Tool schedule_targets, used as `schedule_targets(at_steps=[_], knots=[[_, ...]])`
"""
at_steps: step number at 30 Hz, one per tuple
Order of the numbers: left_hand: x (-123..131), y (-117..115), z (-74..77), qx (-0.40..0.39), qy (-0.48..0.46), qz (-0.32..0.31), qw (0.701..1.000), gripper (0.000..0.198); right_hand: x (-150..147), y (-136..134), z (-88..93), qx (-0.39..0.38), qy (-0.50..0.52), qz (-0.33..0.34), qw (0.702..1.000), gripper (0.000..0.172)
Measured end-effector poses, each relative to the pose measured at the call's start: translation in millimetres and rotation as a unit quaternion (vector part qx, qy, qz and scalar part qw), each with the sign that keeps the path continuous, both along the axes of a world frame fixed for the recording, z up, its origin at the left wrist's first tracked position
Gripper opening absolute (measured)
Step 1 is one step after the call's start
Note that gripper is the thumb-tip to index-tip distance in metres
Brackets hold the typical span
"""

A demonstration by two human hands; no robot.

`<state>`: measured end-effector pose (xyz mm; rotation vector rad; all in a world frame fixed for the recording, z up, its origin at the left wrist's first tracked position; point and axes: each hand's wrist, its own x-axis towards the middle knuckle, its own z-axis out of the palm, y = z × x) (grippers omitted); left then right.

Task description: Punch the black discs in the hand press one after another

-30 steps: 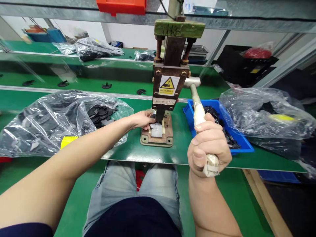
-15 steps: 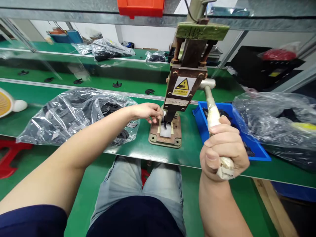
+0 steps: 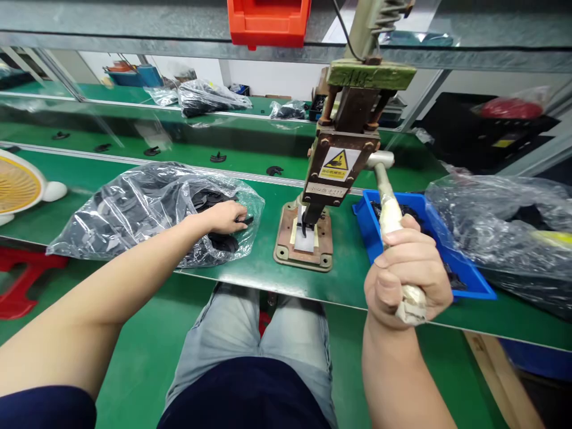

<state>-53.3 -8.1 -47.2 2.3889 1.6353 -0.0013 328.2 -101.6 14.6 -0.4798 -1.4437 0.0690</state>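
Note:
My left hand [image 3: 227,217] is over the open mouth of a clear plastic bag [image 3: 147,208] full of black curved plastic pieces. Its fingers are closed on one black curved piece [image 3: 245,220]. My right hand [image 3: 409,274] is wrapped round the taped lever handle [image 3: 389,208] of a hand press [image 3: 335,155]. Under the press's ram, another black piece [image 3: 304,226] sits on the pale plate of the press base [image 3: 283,238], partly hidden by the ram. A yellow warning label [image 3: 338,164] is on the press front.
Right of the press stands a blue bin [image 3: 469,286] with black pieces, beside another filled plastic bag [image 3: 500,220]. Behind, several black pieces lie along a green strip [image 3: 187,156]. A white and yellow fan [image 3: 22,185] stands at left. An orange bin [image 3: 269,24] hangs above.
My left hand has moved left from beside the press ram to the bag and now grips a black piece. My right hand stays on the lever; the view has shifted slightly.

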Motion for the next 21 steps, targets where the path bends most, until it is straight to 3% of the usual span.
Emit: schedule_targets(at_steps=[2, 5, 9, 13, 19, 21], knots=[[9, -2, 4.5, -0.037, -0.076, 0.057, 0.995, 0.026, 0, -1, 0.4, -0.002, -0.003, -0.001, 1.0, 0.028], [26, -6, 7.8, -0.13, -0.231, 0.126, 0.956, 0.036, -2, -1, 1.1, 0.004, 0.002, -0.004, 1.0, 0.029], [48, -9, 1.8, -0.139, -0.372, 0.123, 0.91, 0.044, -5, -1, 1.9, 0.003, 0.013, -0.012, 1.0, 0.031], [69, -6, -7.9, -0.16, -0.469, 0.1, 0.863, 0.038, -5, -2, 1.8, -0.004, 0.005, -0.021, 1.0, 0.033], [109, -2, -12.4, -0.191, -0.599, 0.21, 0.749, 0.04, -4, -3, 2.5, -0.011, -0.002, -0.036, 0.999, 0.034], [119, -1, -10.6, -0.225, -0.605, 0.206, 0.736, 0.035, -4, -3, 2.9, -0.011, -0.006, -0.036, 0.999, 0.034]])
